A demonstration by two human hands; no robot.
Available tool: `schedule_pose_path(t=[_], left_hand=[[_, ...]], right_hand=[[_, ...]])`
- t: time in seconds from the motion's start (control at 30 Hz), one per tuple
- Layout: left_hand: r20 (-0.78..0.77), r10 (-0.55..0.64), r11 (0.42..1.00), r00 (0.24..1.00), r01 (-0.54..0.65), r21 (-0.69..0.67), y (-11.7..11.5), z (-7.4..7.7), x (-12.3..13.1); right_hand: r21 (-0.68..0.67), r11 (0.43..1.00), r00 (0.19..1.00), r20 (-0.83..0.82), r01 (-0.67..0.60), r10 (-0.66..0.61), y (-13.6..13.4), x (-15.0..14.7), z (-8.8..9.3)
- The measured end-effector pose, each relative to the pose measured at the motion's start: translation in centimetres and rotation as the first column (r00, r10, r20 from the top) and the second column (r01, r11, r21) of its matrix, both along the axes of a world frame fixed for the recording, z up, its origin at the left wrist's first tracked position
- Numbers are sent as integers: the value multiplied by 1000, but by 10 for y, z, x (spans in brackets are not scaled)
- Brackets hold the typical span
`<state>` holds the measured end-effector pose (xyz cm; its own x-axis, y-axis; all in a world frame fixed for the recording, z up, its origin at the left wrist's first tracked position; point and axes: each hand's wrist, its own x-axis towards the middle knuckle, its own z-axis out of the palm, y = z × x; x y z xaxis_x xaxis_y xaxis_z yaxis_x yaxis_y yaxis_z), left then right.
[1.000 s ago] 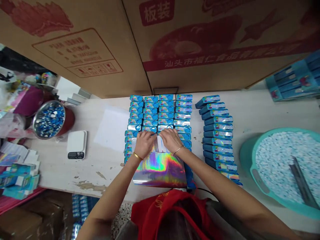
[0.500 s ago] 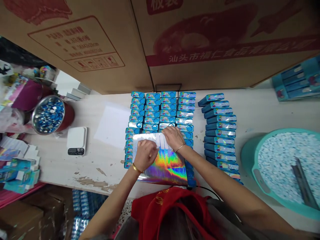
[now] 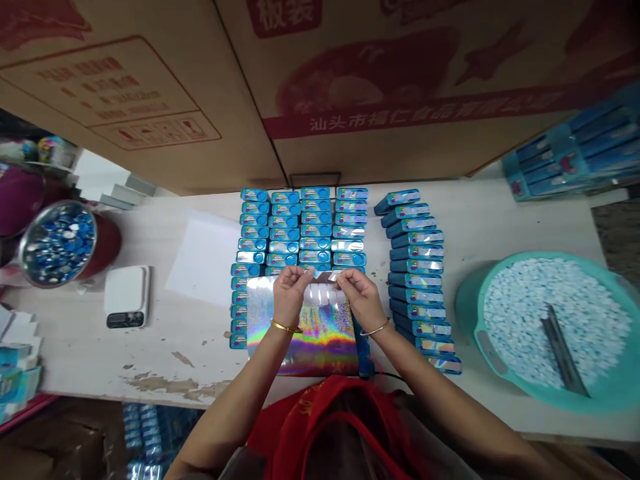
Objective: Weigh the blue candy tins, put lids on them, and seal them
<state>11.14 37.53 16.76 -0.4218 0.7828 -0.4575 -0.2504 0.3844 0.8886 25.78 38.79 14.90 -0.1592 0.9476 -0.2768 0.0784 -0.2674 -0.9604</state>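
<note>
While the holographic foil bag, lying against the blue tins, is pinched narrowly at its top edge by the left hand and right hand, tins could be nudged askew or the foil torn by hard tugging.

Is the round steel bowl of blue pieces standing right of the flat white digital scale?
No, the steel bowl stands left of the white digital scale.

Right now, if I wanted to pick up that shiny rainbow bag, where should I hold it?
Pinch the holographic foil bag along its top edge, coming from above, as the left hand and right hand do. It is thin and flat, so that edge probably works best.
</note>
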Motion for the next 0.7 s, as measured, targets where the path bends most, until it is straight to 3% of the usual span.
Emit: schedule_pose_path(t=[0.07, 0.13, 0.23, 0.3, 0.47, 0.7], left_hand=[[-77, -68, 997, 995, 69, 18, 8, -11, 13], [-262, -136, 986, 955, 155, 53, 17, -20, 26], [-570, -213, 966, 794, 257, -3, 32, -28, 45], [-679, -266, 955, 684, 285, -86, 40, -32, 53], [-784, -335, 927, 522, 334, -173, 51, -42, 63], [-819, -403, 901, 408, 334, -277, 56, -48, 66]], right_hand=[[3, 999, 998, 39, 46, -46, 10, 17, -5], [45, 996, 989, 129, 72, -78, 21, 34, -10], [111, 991, 961, 258, 74, -101, 35, 56, -21], [130, 989, 941, 321, 65, -104, 42, 64, -29], [165, 986, 896, 439, -1, -72, 53, 73, -46], [177, 983, 855, 517, -57, -43, 59, 74, -63]])
